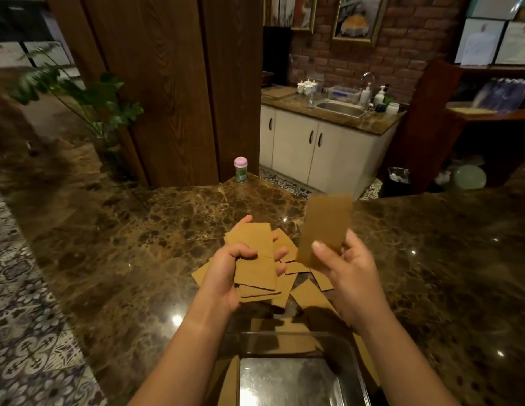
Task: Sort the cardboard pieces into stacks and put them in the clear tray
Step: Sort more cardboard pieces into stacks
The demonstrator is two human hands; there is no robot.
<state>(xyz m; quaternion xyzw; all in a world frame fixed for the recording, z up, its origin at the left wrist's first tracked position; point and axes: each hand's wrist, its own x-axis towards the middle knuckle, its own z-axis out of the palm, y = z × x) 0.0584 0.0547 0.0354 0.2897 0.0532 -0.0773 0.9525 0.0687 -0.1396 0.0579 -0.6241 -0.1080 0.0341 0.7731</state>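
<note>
The left hand (226, 271) is closed around a small stack (255, 259), the right hand (346, 268) pinches a long piece (325, 230). Loose pieces (308, 297) lie beneath them on the bench (108, 244), clear tray (352, 356) nearer. The fanned stack could slip when joined.

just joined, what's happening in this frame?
A person is sorting flat brown cardboard pieces over a dark marble counter. The left hand holds a small stack of brown cardboard rectangles; the right hand lifts a single long cardboard strip. More loose cardboard pieces lie on the counter under the hands. The clear rectangular tray sits nearest the person; whether any cardboard is inside it is unclear.
</note>
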